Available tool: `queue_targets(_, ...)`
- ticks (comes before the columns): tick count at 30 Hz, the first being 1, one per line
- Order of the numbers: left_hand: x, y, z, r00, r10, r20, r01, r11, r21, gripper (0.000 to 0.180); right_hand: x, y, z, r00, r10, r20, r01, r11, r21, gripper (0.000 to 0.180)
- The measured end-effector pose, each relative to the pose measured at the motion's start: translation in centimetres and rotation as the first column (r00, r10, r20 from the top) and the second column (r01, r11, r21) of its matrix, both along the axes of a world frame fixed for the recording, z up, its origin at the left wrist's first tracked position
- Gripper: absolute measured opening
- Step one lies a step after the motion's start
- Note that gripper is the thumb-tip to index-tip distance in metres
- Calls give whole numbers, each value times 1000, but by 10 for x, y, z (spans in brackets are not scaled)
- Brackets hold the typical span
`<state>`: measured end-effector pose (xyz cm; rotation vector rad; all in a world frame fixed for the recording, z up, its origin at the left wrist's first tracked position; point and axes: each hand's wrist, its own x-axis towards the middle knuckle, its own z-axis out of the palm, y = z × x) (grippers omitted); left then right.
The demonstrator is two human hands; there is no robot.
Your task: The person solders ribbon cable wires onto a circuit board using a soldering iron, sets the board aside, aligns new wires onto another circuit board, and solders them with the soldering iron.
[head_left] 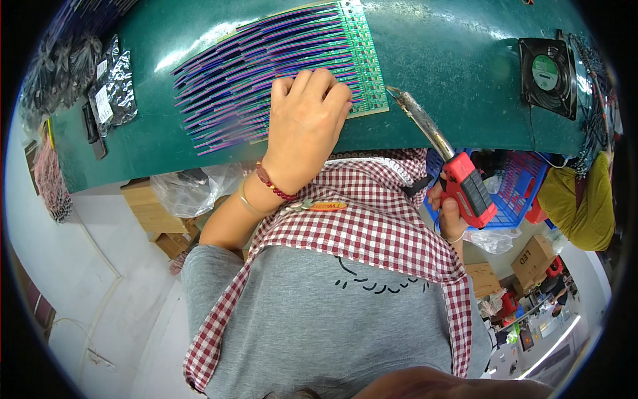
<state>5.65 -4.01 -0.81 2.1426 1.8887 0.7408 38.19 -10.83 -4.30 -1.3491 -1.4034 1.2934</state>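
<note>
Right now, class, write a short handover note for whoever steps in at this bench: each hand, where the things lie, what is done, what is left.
Left hand: flat, pressing the purple and blue wires onto the green table.
Right hand: closed on the red soldering iron; its tip sits at the lower right corner of the green circuit strip.
Done: wires lie fanned out up to the strip.
Left: I cannot tell which joints are soldered.

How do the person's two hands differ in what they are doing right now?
The left hand lies flat, palm down, pressing on the wires by the green circuit strip; the right hand is curled round the red soldering iron. The left hand rests on the green table; the right is off its edge. Both are bare.
</note>
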Motion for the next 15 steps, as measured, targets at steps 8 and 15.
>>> queue_targets(8, 4, 1, -9, 1000, -14, 28, 15, 1000, -17, 12, -9, 8, -2, 962, 194, 194, -207, 977, 52, 20)
queue_targets(15, 3, 2, -8, 999, -31, 43, 31, 999, -15, 13, -13, 11, 5, 961, 251, 119, -246, 968, -56, 22)
